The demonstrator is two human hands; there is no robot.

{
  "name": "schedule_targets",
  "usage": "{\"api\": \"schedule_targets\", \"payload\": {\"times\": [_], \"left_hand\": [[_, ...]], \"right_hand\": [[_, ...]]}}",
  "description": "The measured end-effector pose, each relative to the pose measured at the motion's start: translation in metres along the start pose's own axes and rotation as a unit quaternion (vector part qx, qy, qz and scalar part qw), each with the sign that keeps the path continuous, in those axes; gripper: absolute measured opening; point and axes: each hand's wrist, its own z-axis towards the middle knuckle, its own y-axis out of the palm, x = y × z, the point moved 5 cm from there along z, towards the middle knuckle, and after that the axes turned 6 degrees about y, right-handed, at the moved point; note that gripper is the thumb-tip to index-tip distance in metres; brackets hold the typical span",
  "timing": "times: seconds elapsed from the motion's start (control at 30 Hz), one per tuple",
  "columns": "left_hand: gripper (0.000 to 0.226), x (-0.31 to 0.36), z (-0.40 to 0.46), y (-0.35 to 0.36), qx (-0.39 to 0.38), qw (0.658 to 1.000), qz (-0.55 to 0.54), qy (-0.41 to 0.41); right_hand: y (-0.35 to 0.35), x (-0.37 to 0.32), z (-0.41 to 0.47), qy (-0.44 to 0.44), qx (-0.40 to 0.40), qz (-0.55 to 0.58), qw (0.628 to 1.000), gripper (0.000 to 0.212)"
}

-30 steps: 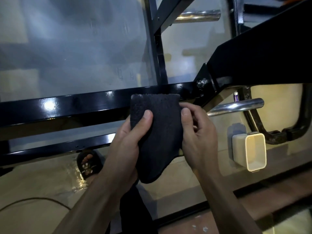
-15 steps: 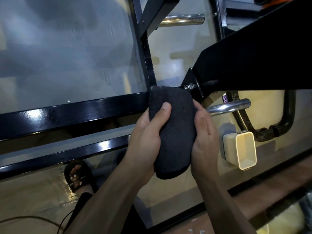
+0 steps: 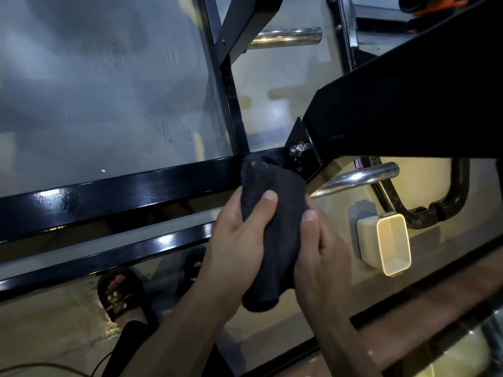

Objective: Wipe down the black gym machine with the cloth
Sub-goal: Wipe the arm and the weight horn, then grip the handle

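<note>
A dark, fuzzy cloth (image 3: 275, 235) hangs folded between both hands in the middle of the view. My left hand (image 3: 239, 248) grips its left side with the thumb across the front. My right hand (image 3: 321, 257) clasps its right edge. The cloth's top end presses against the glossy black horizontal bar (image 3: 114, 194) of the gym machine, just left of a bolted bracket (image 3: 299, 153). A wide black beam (image 3: 408, 104) slants up to the right from that bracket. A second, thinner black bar (image 3: 109, 254) runs below the first.
A chrome peg (image 3: 362, 175) sticks out right of the cloth, and another chrome peg (image 3: 285, 36) sits higher up. A cream rectangular tube end (image 3: 392, 243) lies at the right. My sandalled foot (image 3: 117, 292) stands on the shiny floor below, beside a thin cable (image 3: 32, 365).
Both hands have carried the cloth rightward along the upper black bar to the bolted bracket. The right hand has shifted from pinching the cloth's upper edge to clasping its side.
</note>
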Motion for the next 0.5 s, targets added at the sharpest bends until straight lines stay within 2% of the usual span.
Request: {"api": "schedule_targets", "payload": {"times": [0.07,0.17,0.3,0.43,0.5], "left_hand": [[0.017,0.007,0.003,0.003,-0.006,0.999,-0.031,0.01],[0.014,0.008,0.015,0.008,0.004,1.0,-0.02,0.002],[0.014,0.002,0.002,-0.004,0.03,0.999,0.012,-0.011],[0.021,0.006,-0.028,-0.038,0.047,0.99,-0.123,-0.056],[0.035,0.012,-0.042,-0.056,0.054,0.971,-0.212,-0.097]], "right_hand": [[-0.007,-0.008,0.006,-0.026,0.029,-0.011,0.999,0.049],[0.0,-0.009,0.016,-0.029,0.033,-0.012,0.999,0.045],[0.008,-0.001,0.006,0.003,-0.013,-0.016,1.0,0.041],[0.006,-0.032,-0.006,-0.016,-0.02,0.027,0.999,0.042],[0.011,-0.051,-0.006,0.045,-0.07,0.103,0.991,0.061]]}}
